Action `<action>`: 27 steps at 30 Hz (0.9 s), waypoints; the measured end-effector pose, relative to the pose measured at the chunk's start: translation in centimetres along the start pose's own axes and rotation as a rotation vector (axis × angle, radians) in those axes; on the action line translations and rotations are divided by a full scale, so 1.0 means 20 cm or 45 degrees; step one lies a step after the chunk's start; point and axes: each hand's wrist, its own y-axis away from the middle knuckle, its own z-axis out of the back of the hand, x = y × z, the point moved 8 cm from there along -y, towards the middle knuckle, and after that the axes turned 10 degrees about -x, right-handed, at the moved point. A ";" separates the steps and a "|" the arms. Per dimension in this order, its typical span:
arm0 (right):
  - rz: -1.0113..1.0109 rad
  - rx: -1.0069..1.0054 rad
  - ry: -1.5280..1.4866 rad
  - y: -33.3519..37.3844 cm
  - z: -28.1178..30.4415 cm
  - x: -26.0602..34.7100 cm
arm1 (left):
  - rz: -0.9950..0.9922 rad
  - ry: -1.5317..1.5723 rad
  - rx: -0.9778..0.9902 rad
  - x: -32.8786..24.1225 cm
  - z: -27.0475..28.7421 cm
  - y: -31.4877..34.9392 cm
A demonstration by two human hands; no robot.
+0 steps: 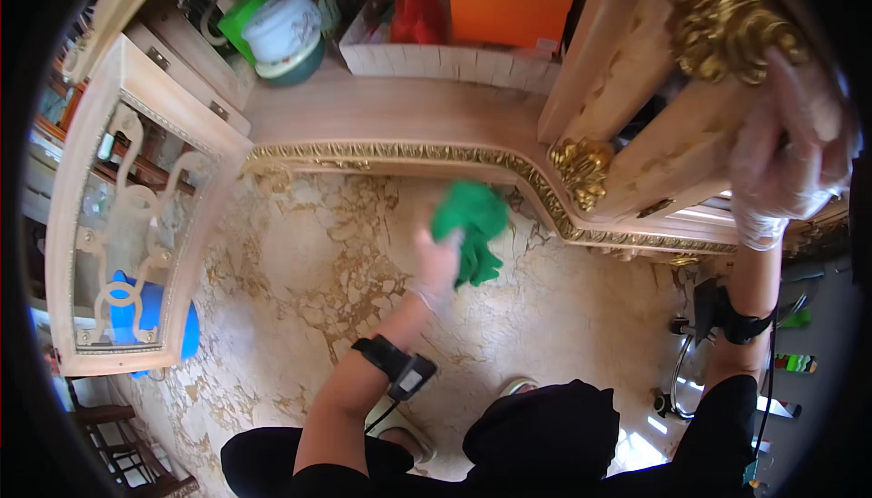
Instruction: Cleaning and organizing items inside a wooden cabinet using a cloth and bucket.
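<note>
In the middle of the view, my left hand [436,266], in a clear glove, holds a bunched green cloth [472,221] over the marble-patterned floor, just in front of the cabinet's base. Hand and cloth are slightly blurred. At the upper right, my right hand [786,157], also gloved, is raised with its fingers curled at the edge of a pale wooden cabinet door [690,135]. A carved gold ornament [727,21] touches its fingertips. The cabinet shelf [391,112] lies beyond the cloth, edged with gold carved trim [381,151].
An open glass-paned door [186,294] stands at left, a blue container [150,321] behind it. On the shelf are stacked bowls [282,30] and a white basket [445,64] with an orange box [509,3] and a red bag [420,15]. A dark wooden chair [123,439] is lower left.
</note>
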 end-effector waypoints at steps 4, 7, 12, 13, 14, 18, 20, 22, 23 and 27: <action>-0.162 -0.105 -0.101 0.03 0.02 0.01 | -0.182 0.752 -0.307 -0.47 0.05 -0.21; -0.337 -0.027 0.250 0.04 0.08 0.01 | -0.205 0.989 -0.511 -0.44 0.19 -0.51; -0.369 -0.103 0.615 0.17 0.28 -0.16 | -0.104 0.461 -0.620 -0.34 -0.18 -0.23; -0.359 -0.097 0.610 0.20 0.29 -0.19 | -0.102 0.434 -0.649 -0.29 -0.31 -0.12; -0.321 -0.080 0.618 0.19 0.32 -0.22 | -0.114 0.495 -0.604 -0.22 -0.48 -0.01; -0.312 -0.020 0.622 0.27 0.32 -0.22 | -0.365 0.219 -0.543 -0.09 -0.39 -0.07; -0.410 0.015 0.642 0.26 0.30 -0.23 | -0.188 0.701 -0.484 -0.09 -0.11 -0.30; -0.461 0.034 0.657 0.29 0.29 -0.27 | -0.091 0.936 -0.446 -0.11 0.01 -0.38; -0.397 -0.096 0.551 0.31 0.31 -0.29 | -0.096 1.054 -0.339 -0.16 0.01 -0.39; -0.477 -0.167 0.502 0.27 0.28 -0.23 | -0.143 1.533 0.063 -0.41 0.01 -0.41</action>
